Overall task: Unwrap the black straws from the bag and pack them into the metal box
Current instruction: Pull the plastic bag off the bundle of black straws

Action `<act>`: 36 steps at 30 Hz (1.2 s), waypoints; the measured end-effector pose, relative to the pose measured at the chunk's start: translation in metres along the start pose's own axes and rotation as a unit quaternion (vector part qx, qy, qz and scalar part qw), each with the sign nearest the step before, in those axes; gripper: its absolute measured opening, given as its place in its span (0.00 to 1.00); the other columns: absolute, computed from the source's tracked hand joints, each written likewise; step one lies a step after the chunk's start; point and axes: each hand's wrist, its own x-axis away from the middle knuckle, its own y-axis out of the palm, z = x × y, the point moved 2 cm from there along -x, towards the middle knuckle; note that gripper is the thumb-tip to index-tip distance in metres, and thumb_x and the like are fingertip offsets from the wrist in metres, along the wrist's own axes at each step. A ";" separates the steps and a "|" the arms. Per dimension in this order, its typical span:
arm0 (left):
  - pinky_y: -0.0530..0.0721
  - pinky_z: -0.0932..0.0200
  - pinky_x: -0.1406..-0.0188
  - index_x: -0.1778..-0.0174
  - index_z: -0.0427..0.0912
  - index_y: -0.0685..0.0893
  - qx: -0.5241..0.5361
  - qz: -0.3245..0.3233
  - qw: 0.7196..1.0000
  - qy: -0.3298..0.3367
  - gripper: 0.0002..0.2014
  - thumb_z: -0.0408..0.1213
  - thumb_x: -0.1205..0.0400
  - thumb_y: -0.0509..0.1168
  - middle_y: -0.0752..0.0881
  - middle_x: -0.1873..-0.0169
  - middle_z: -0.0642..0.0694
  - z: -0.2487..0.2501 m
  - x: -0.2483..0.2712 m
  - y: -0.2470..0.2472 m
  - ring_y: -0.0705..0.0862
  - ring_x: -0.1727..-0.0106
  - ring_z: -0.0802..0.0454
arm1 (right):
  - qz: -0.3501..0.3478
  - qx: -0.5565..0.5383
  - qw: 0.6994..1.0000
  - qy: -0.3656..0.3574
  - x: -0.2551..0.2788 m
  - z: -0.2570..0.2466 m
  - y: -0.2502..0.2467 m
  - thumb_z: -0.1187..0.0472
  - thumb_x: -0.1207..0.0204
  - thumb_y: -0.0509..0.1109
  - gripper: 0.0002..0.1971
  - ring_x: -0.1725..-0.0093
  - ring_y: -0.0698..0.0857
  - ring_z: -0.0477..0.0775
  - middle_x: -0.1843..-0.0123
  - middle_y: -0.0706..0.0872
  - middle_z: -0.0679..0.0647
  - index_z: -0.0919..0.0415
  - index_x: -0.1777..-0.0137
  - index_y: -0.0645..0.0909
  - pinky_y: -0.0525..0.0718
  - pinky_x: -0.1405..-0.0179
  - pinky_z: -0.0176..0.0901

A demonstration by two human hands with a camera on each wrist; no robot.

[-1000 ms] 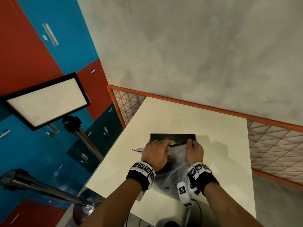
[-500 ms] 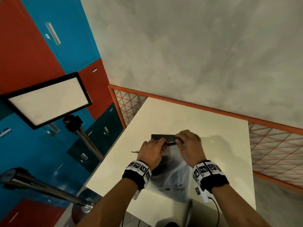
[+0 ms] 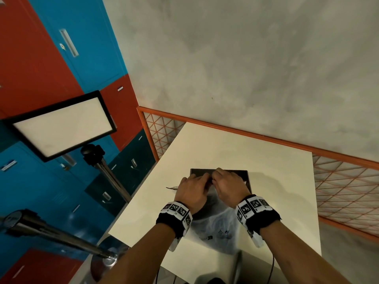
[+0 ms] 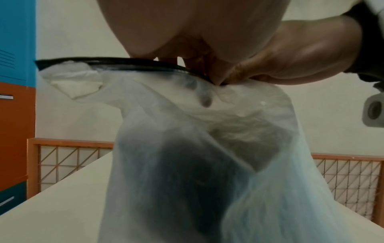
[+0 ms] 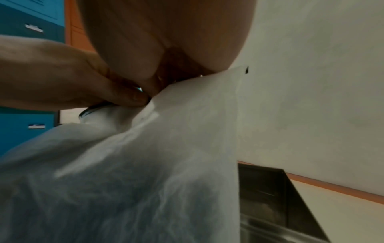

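Observation:
A translucent white plastic bag (image 3: 217, 224) with a black strip along its top edge (image 4: 104, 63) lies on the white table (image 3: 276, 160). A dark mass (image 4: 176, 180) shows through the plastic; I cannot make out single straws. My left hand (image 3: 202, 179) and right hand (image 3: 218, 176) meet at the middle of the bag's top edge. Each pinches the edge, left fingers (image 4: 216, 78) and right fingers (image 5: 153, 88) almost touching. The dark metal box (image 3: 243, 175) sits open on the table just behind the hands, also in the right wrist view (image 5: 270, 189).
An orange mesh fence (image 3: 344, 187) borders the table's far and right sides, with a grey wall behind. A light panel on a stand (image 3: 61, 128) and a metal pole (image 3: 51, 232) stand off the table's left edge, before blue and red lockers.
My right hand has slid left along the bag's top edge, from its right corner to the middle beside my left hand. The left hand has kept its hold.

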 end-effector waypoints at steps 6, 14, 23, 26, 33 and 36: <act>0.73 0.50 0.53 0.42 0.53 0.75 -0.004 -0.005 1.000 -0.015 0.06 0.45 0.11 0.53 0.90 0.47 0.53 -0.008 0.006 -0.006 0.80 0.50 0.45 | -0.010 0.014 0.999 0.033 0.004 0.011 0.003 0.64 0.21 0.67 0.01 0.62 0.84 0.56 0.56 0.81 0.52 0.58 0.53 0.78 0.73 0.66 0.42; 0.73 0.49 0.50 0.43 0.53 0.74 -0.010 -0.014 0.999 -0.046 0.08 0.45 0.10 0.51 0.88 0.48 0.53 -0.025 0.014 -0.016 0.79 0.49 0.47 | -0.031 -0.018 0.997 0.075 0.006 0.024 0.000 0.62 0.17 0.59 0.04 0.58 0.83 0.55 0.52 0.78 0.50 0.55 0.51 0.75 0.70 0.62 0.42; 0.83 0.52 0.54 0.38 0.53 0.78 0.089 0.005 0.993 -0.082 0.08 0.46 0.10 0.57 0.78 0.46 0.51 -0.040 0.021 -0.019 0.80 0.48 0.50 | -0.035 -0.017 0.995 0.091 0.005 0.023 -0.007 0.56 0.14 0.55 0.11 0.54 0.83 0.55 0.50 0.79 0.49 0.55 0.49 0.78 0.77 0.52 0.49; 0.77 0.58 0.54 0.38 0.49 0.81 0.116 0.018 0.989 -0.089 0.09 0.42 0.10 0.59 0.80 0.46 0.49 -0.042 0.020 -0.021 0.82 0.50 0.48 | -0.049 -0.031 0.994 0.089 -0.001 0.017 -0.007 0.49 0.15 0.56 0.12 0.50 0.83 0.52 0.48 0.80 0.47 0.53 0.46 0.79 0.76 0.46 0.50; 0.84 0.53 0.56 0.42 0.48 0.86 0.139 0.073 0.987 -0.029 0.07 0.40 0.14 0.67 0.84 0.52 0.50 -0.033 0.017 -0.024 0.84 0.55 0.48 | -0.076 -0.072 0.994 0.001 -0.017 -0.024 0.004 0.51 0.17 0.60 0.11 0.44 0.82 0.56 0.48 0.83 0.50 0.53 0.44 0.81 0.77 0.46 0.54; 0.85 0.51 0.54 0.46 0.48 0.87 0.120 0.081 0.989 -0.020 0.05 0.40 0.15 0.67 0.86 0.53 0.51 -0.036 0.017 -0.025 0.85 0.55 0.49 | -0.059 -0.079 0.995 0.008 -0.017 -0.027 0.003 0.53 0.17 0.60 0.09 0.50 0.83 0.58 0.53 0.83 0.51 0.53 0.51 0.80 0.80 0.55 0.51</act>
